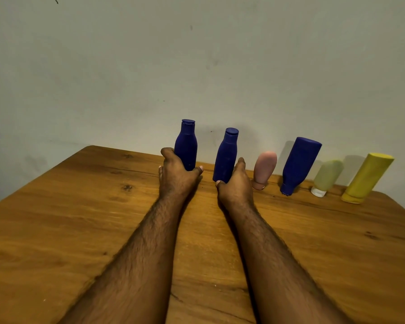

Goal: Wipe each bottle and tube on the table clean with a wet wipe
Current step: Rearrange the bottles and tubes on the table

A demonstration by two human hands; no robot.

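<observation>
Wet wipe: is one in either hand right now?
No, the left hand grips one blue bottle, the right hand grips another, and no wipe shows anywhere.

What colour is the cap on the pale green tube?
White, on the pale green tube, cap down; seen in the head view.

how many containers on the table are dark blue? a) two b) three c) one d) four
b) three: the left hand grips one blue bottle, the right hand grips a second, and a third blue bottle stands on its cap further right.
</observation>
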